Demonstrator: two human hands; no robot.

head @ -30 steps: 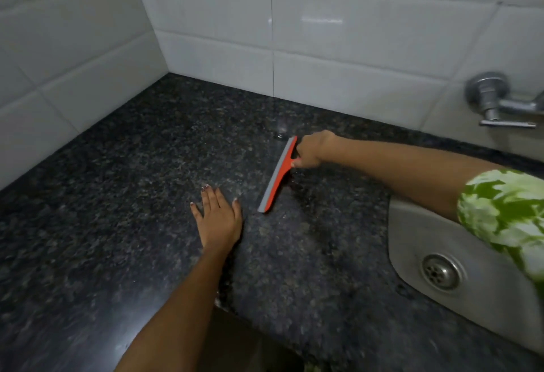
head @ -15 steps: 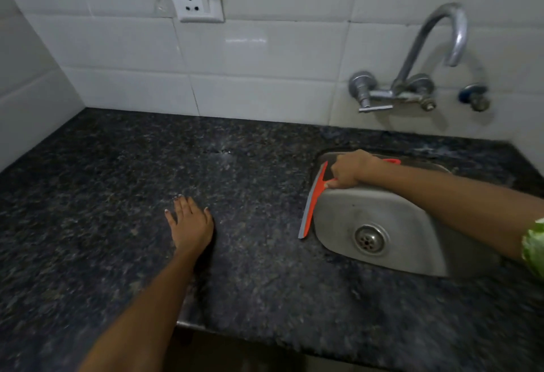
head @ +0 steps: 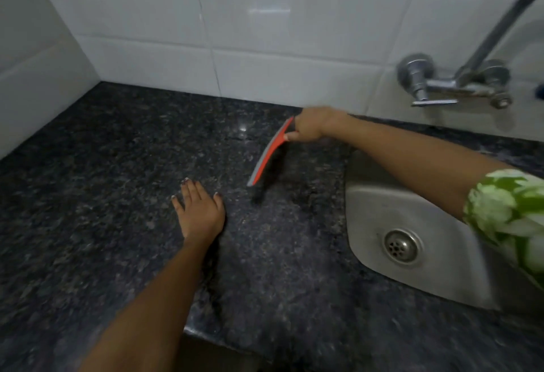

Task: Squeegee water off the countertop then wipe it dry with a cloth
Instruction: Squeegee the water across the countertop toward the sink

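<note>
My right hand grips the squeegee near the bench's back edge, blade running front-to-back, sink rightward; left hand spread flat.

countertop left: bare | right: sink | centre: left hand
</note>
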